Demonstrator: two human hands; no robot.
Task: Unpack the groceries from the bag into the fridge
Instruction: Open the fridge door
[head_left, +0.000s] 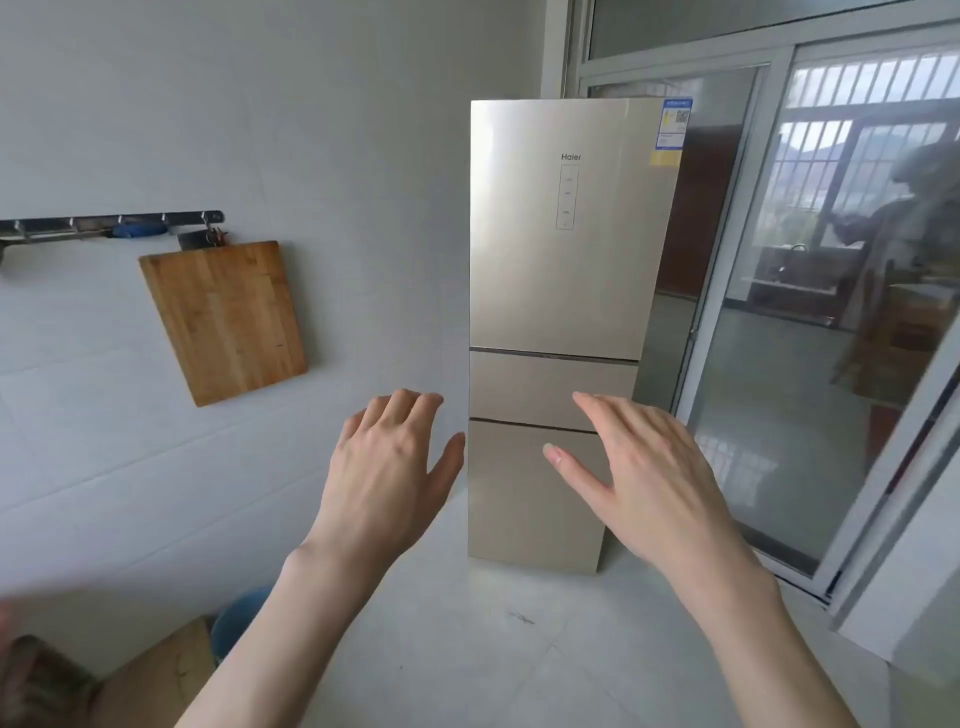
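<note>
Head view: we judge unpacking not started, fridge (566, 270) doors closed far ahead, left hand (387, 467) and right hand (649, 467) spread, holding nothing, no bag visible.

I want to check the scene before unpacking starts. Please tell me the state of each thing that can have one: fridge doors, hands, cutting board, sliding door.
Fridge: upright, all three doors closed.
Left hand: raised, fingers relaxed, holding nothing.
Right hand: raised, fingers straight, holding nothing.
Cutting board: hanging on the wall below the hook rail, tilted.
Sliding glass door: open or closed, cannot tell.
</note>
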